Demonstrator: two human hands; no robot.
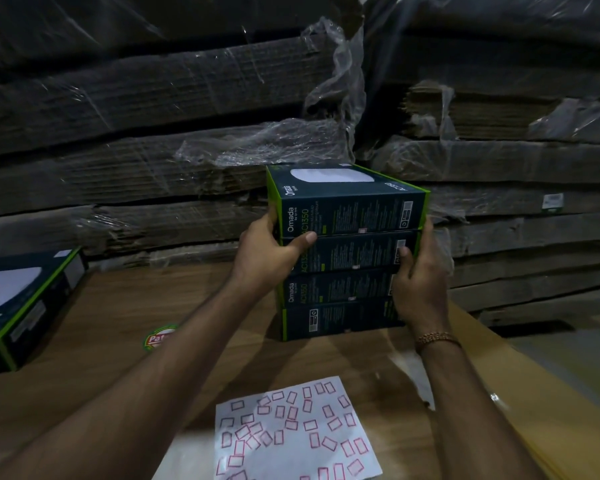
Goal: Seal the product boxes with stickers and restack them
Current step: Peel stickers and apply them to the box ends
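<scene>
Stack: four dark teal cardboard product boxes with green edges (347,251) sit one on another on the brown cardboard work surface (125,306), against the wall of shrink-wrapped flattened cartons (153,150).
Left hand: your left hand (271,251) grips the stack's left side, thumb lying across the front of the second box from the top, fingers hidden behind the corner.
Right hand: your right hand (418,271) clasps the right side, thumb on the front near the second box's label; a beaded bracelet (437,338) circles that wrist.
Top box: its white oval picture faces up; it looks set slightly askew on the ones below, though the dim light makes that uncertain.
Stickers: a white sheet of red-bordered rectangular stickers (291,434) lies near you between your forearms.
Spare box: another identical box (21,306) rests well apart at far left.
</scene>
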